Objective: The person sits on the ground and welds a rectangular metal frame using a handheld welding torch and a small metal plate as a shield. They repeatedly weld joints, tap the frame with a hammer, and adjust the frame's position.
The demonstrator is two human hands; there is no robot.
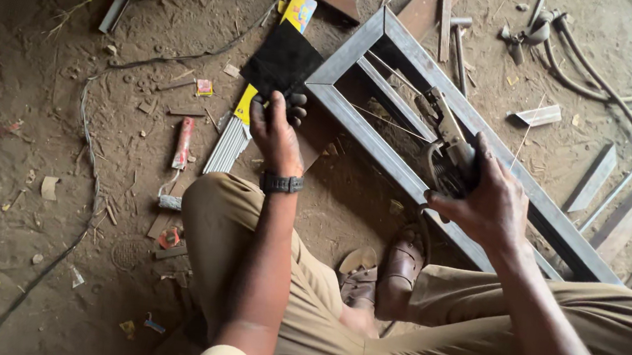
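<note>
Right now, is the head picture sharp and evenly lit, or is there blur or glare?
In the head view the light is soft and even, with no glare and only faint shadows on the dirt floor; the left hand on the dark plate and the right hand on the welding holder look sharp, but far corners appear slightly stretched.

Dark welding glass (282, 61) and electrode holder (450, 156) held above ground.

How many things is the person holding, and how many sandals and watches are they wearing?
Dark square plate in the left hand: 1
Electrode holder in the right hand: 1
Brown sandals: 2
Wristwatch: 1
Total: 5
</note>
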